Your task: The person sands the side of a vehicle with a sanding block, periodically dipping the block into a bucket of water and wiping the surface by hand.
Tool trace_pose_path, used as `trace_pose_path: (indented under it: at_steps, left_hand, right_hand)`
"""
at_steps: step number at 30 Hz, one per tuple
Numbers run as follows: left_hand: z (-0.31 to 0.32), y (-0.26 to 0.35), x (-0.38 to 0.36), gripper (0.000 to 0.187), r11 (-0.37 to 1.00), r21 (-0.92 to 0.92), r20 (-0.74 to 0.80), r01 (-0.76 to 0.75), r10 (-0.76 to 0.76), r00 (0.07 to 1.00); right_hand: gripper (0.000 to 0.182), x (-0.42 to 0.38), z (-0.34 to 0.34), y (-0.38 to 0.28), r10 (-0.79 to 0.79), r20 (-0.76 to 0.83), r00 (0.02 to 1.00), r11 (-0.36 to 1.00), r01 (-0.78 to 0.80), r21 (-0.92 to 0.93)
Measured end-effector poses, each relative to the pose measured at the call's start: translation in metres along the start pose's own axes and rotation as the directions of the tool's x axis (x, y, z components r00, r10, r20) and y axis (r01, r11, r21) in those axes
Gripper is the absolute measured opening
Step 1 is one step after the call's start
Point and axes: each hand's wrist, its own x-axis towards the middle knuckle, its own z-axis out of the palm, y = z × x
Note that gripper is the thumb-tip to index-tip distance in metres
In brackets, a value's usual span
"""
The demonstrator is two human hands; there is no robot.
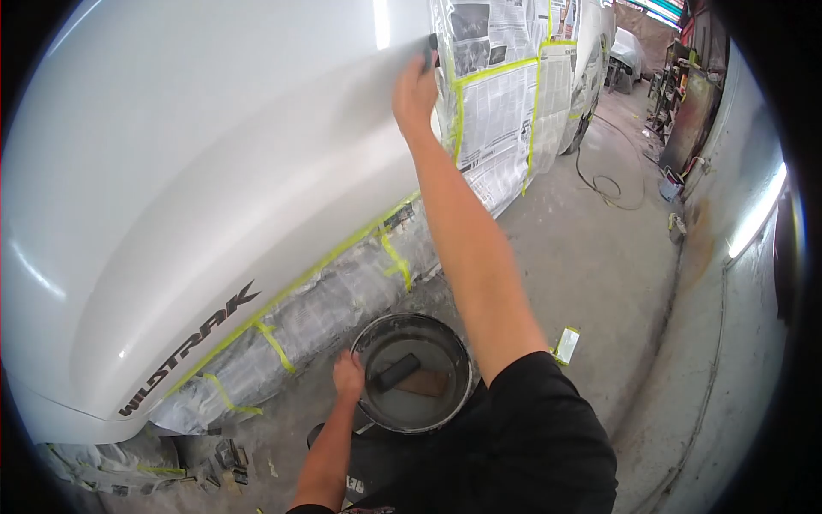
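Note:
My right hand (416, 96) reaches up to the white car panel (282, 120), its fingers closed round a dark block (432, 50) near the panel's taped right edge. Lower down, my left hand (348, 375) grips the left rim of a round black bucket (469, 377). Inside the bucket, in greyish water, lie a black block (398, 372) and a brown flat piece (425, 383). Newspaper (497, 111) held by yellow-green tape covers the part of the car beyond the panel.
Plastic-wrapped trim (321, 310) runs along the car's lower edge. A hose (610, 190) lies on the grey floor (591, 265), with a small taped piece (567, 345) nearer me. Clutter and a leaning board (687, 120) stand along the right wall (719, 283).

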Motion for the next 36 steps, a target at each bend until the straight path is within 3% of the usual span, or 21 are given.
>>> trace_pose_path:
  at_steps: [1, 4, 7, 9, 11, 12, 14, 15, 16, 17, 19, 21, 22, 24, 26, 28, 30, 32, 33, 34, 36]
  left_hand:
    - [0.000, -0.002, 0.001, 0.027, 1.000, 0.006, 0.008, 0.006, -0.006, 1.000]
    - [0.003, -0.006, -0.001, 0.026, 0.999, 0.022, 0.015, 0.043, -0.044, 0.999]
    - [0.002, -0.006, -0.001, 0.027, 0.997, 0.020, 0.029, 0.071, -0.071, 0.997]
    - [0.006, -0.004, 0.001, 0.029, 0.998, 0.005, 0.048, 0.064, -0.064, 0.997]
    - [0.023, -0.030, -0.007, 0.029, 0.957, -0.009, -0.183, -0.290, 0.283, 0.941]
    - [0.029, -0.038, -0.008, 0.030, 0.962, -0.017, -0.169, -0.271, 0.265, 0.949]
    - [0.043, -0.055, -0.011, 0.031, 0.972, -0.029, -0.140, -0.234, 0.228, 0.964]
    - [0.020, -0.028, -0.008, 0.031, 0.996, -0.001, -0.052, -0.092, 0.092, 0.994]
    - [0.006, -0.010, -0.004, 0.031, 0.999, 0.035, 0.028, 0.041, -0.042, 0.999]
    - [0.006, -0.009, -0.001, 0.030, 0.999, 0.025, 0.031, 0.042, -0.043, 0.999]
    - [0.004, -0.008, 0.005, 0.030, 0.998, 0.038, 0.033, 0.053, -0.054, 0.998]
    - [0.007, -0.005, -0.009, 0.030, 0.998, 0.029, 0.048, 0.064, -0.066, 0.997]
    - [0.004, -0.005, -0.009, 0.031, 0.998, 0.018, 0.045, 0.053, -0.054, 0.998]
    - [0.000, -0.001, 0.002, 0.031, 0.998, 0.032, 0.071, 0.061, -0.063, 0.995]
    - [-0.002, -0.002, -0.004, 0.030, 0.988, 0.091, 0.161, 0.125, -0.138, 0.977]
    - [-0.001, 0.000, -0.003, 0.029, 0.993, 0.050, 0.089, 0.106, -0.110, 0.990]
    - [0.000, -0.002, -0.011, 0.028, 0.994, 0.022, 0.042, 0.105, -0.106, 0.993]
    - [0.000, 0.002, -0.004, 0.027, 0.996, -0.016, -0.011, 0.087, -0.087, 0.996]
    - [0.001, 0.002, -0.001, 0.027, 0.996, -0.016, 0.000, 0.092, -0.093, 0.996]
    - [0.001, 0.001, 0.000, 0.027, 0.995, -0.013, 0.013, 0.100, -0.100, 0.995]
    - [-0.002, 0.002, -0.007, 0.027, 0.992, -0.015, 0.054, 0.125, -0.124, 0.991]
  right_hand:
    - [0.052, -0.018, -0.014, 0.008, 0.017, 0.104, 0.994, 1.000, -0.017, 0.005]
    - [0.053, -0.050, -0.022, 0.039, 0.090, 0.074, 0.993, 0.970, -0.070, -0.234]
    - [0.054, -0.089, 0.029, 0.013, 0.037, -0.015, 0.999, 0.977, -0.040, -0.208]
    - [0.056, -0.172, 0.068, -0.051, -0.148, 0.076, 0.986, 0.977, 0.158, -0.142]
    - [0.060, -0.260, 0.079, -0.087, -0.261, 0.294, 0.919, 0.949, 0.300, -0.094]
    - [0.059, -0.280, 0.074, -0.097, -0.275, 0.413, 0.868, 0.944, 0.326, -0.056]
    - [0.058, -0.253, 0.057, -0.065, -0.340, 0.424, 0.840, 0.886, 0.437, -0.156]
    - [0.058, -0.226, 0.046, -0.044, -0.372, 0.433, 0.821, 0.846, 0.492, -0.207]
    - [0.057, -0.182, 0.037, -0.024, -0.293, 0.270, 0.917, 0.885, 0.367, -0.285]
    - [0.051, -0.133, 0.029, 0.015, -0.107, 0.098, 0.989, 0.990, 0.115, -0.082]
    - [0.050, -0.079, 0.012, 0.022, 0.167, 0.059, 0.984, 0.985, -0.164, -0.055]
    - [0.051, -0.079, 0.012, 0.013, 0.137, 0.016, 0.990, 0.978, -0.133, -0.160]
    - [0.053, -0.109, 0.026, 0.006, 0.050, 0.046, 0.998, 0.948, -0.032, -0.317]
    - [0.058, -0.194, 0.054, -0.040, -0.108, 0.196, 0.975, 0.947, 0.161, -0.277]
    - [0.066, -0.283, 0.063, -0.070, -0.296, 0.398, 0.868, 0.923, 0.367, -0.115]
    - [0.064, -0.287, 0.051, -0.065, -0.359, 0.529, 0.769, 0.863, 0.489, -0.127]
    - [0.064, -0.230, 0.027, -0.024, -0.444, 0.591, 0.673, 0.753, 0.638, -0.160]
    - [0.050, -0.150, 0.011, 0.014, -0.364, 0.232, 0.902, 0.885, 0.412, -0.216]
    - [0.043, -0.107, -0.005, 0.027, -0.029, 0.177, 0.984, 0.978, 0.064, -0.198]
    - [0.045, -0.083, -0.018, -0.003, 0.237, 0.175, 0.956, 0.969, -0.219, -0.116]
    - [0.046, -0.102, 0.005, 0.010, 0.063, 0.105, 0.992, 0.975, -0.039, -0.220]
